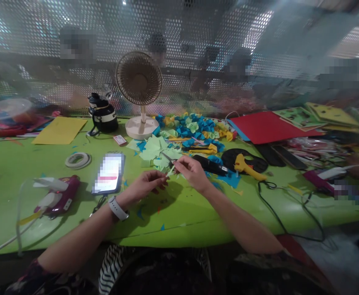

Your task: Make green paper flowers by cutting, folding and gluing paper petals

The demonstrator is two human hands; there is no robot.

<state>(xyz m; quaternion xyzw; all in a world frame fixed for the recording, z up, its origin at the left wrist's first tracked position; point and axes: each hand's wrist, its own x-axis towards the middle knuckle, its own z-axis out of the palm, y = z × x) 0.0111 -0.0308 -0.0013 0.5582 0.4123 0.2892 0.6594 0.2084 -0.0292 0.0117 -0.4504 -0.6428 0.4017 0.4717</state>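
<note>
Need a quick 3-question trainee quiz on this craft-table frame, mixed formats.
1. True or false: on the table, the fan stands farther from the person than the phone.
2. Which wrist bears the white watch? A) left B) right C) neither
3. Fill in: the left hand and right hand pinch a small pale ___ paper piece between them.

Key: 1 true; 2 A; 3 green.
</note>
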